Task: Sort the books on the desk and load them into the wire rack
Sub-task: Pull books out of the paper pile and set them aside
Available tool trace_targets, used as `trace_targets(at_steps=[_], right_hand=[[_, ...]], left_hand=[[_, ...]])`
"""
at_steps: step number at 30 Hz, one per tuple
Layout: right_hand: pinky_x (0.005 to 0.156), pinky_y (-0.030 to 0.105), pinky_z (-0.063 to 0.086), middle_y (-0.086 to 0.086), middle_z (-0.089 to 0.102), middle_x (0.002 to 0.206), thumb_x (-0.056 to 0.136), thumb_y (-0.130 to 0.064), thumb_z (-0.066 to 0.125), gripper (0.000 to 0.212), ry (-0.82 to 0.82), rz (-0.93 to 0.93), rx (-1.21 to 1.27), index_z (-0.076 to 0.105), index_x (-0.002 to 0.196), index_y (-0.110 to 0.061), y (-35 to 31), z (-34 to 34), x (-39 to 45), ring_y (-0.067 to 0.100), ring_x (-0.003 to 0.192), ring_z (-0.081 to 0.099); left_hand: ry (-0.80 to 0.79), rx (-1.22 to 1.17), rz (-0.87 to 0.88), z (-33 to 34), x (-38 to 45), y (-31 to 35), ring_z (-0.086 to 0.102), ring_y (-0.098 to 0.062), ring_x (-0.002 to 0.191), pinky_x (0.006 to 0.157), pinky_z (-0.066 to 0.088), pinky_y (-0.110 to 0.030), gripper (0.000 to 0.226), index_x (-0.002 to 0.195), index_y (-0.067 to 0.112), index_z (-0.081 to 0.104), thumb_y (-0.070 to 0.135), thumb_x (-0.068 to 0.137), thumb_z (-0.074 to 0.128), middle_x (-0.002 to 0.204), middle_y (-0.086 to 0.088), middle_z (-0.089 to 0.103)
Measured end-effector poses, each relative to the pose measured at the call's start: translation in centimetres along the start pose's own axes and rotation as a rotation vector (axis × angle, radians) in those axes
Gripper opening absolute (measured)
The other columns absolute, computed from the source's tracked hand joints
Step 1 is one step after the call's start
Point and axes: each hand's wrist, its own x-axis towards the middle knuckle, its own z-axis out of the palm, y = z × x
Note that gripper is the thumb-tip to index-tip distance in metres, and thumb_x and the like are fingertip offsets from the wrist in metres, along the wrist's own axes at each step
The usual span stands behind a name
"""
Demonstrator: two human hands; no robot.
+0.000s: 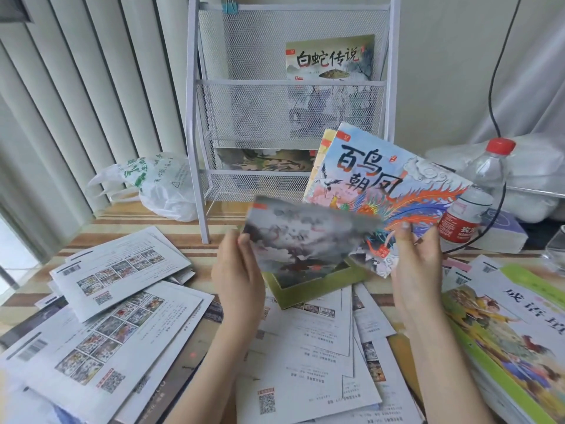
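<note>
My left hand pinches the left edge of a thin grey picture book, blurred and held above the desk. My right hand grips the lower edge of a few books fanned together, the front one colourful with a phoenix cover. The white wire rack stands just behind them. One book leans in its top tier on the right, and another lies in the bottom tier. Several thin books lie face down across the desk, among them a pile at the left.
A green-bordered book lies under my hands. More books are stacked at the right edge. A white plastic bag sits left of the rack. A plastic bottle, a small jar and a black cable crowd the right rear.
</note>
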Motion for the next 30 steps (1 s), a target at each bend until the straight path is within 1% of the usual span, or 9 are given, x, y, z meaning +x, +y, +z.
trace_targets(at_steps=[4,7,11,13,16,20,25,28,30], right_hand=[[0.089,0.016,0.041,-0.022,0.066,0.101,0.097,-0.022,0.047,0.016,-0.223,0.091,0.020,0.056,0.107,-0.031,1.0,1.0,-0.9,-0.008,0.099,0.058],[0.103,0.024,0.032,-0.019,0.059,0.121,0.091,-0.043,0.047,0.027,-0.311,0.236,0.046,0.057,0.115,-0.036,1.4,1.9,-1.9,0.002,0.123,0.046],[0.111,0.031,0.031,-0.012,0.048,0.141,0.057,-0.090,0.041,0.100,-0.352,0.293,-0.097,0.043,0.137,-0.030,1.2,2.0,-2.4,0.006,0.131,0.043],[0.103,0.021,0.038,-0.025,0.055,0.128,0.063,-0.080,0.053,0.072,-0.438,0.179,-0.136,0.050,0.124,-0.041,1.2,2.0,-2.5,-0.006,0.120,0.049],[0.100,0.033,0.044,-0.016,0.067,0.109,0.075,-0.053,0.066,0.029,-0.443,0.089,-0.106,0.062,0.102,-0.042,1.5,2.2,-2.5,0.003,0.107,0.060],[0.098,0.035,0.044,-0.013,0.068,0.108,0.075,-0.057,0.066,0.028,-0.471,0.054,-0.028,0.064,0.101,-0.047,1.0,2.4,-2.2,0.007,0.107,0.061],[0.084,0.013,0.046,-0.024,0.068,0.098,0.063,-0.070,0.067,0.033,-0.483,0.051,-0.101,0.061,0.093,-0.056,0.8,2.4,-2.4,-0.007,0.096,0.061],[0.071,0.014,0.042,-0.035,0.066,0.083,0.054,-0.066,0.070,0.030,-0.463,0.102,-0.238,0.060,0.082,-0.061,1.2,2.8,-3.0,-0.018,0.079,0.059],[0.067,0.016,0.043,-0.030,0.068,0.077,0.050,-0.060,0.073,0.035,-0.433,0.144,-0.271,0.066,0.081,-0.045,1.6,2.8,-3.0,-0.015,0.073,0.061]], left_hand=[[-0.027,-0.107,-0.088,0.2,0.2,-0.3,0.032,-0.009,0.054,0.050,0.025,-0.019,0.023,0.078,0.014,0.034,0.013,0.101,0.033,0.062,0.003,0.037],[-0.117,-0.186,-0.090,0.6,-0.3,0.1,0.036,-0.005,0.056,0.053,0.030,-0.015,0.020,0.082,0.016,0.035,0.013,0.101,0.032,0.064,0.005,0.039],[-0.172,-0.172,-0.157,0.9,-0.3,-0.4,0.047,-0.019,0.082,0.074,0.037,-0.023,0.011,0.095,0.017,0.040,0.009,0.101,0.034,0.089,-0.008,0.050],[-0.173,-0.187,-0.172,0.9,-0.5,-0.3,0.046,-0.014,0.080,0.073,0.035,-0.028,0.024,0.092,0.033,0.037,0.011,0.101,0.035,0.086,-0.004,0.047],[-0.177,-0.239,-0.197,0.9,-0.8,0.2,0.044,-0.006,0.064,0.067,0.037,-0.033,0.027,0.091,0.044,0.031,0.022,0.098,0.045,0.078,0.004,0.044],[-0.174,-0.321,-0.227,0.4,-0.5,0.0,0.054,-0.019,0.087,0.087,0.043,-0.046,0.040,0.104,0.046,0.029,0.047,0.081,0.062,0.079,0.019,0.056],[-0.225,-0.436,-0.183,0.5,-0.4,-0.3,0.048,-0.001,0.065,0.064,0.040,-0.012,0.034,0.102,0.028,0.046,0.046,0.081,0.066,0.068,0.018,0.052],[-0.254,-0.475,-0.205,1.0,-0.6,-0.1,0.051,0.007,0.057,0.058,0.039,-0.006,0.023,0.089,0.018,0.048,0.027,0.084,0.069,0.062,0.022,0.057],[-0.276,-0.462,-0.234,1.1,-0.5,-0.3,0.052,0.008,0.058,0.058,0.040,-0.007,0.021,0.087,0.019,0.050,0.025,0.084,0.070,0.063,0.022,0.059]])
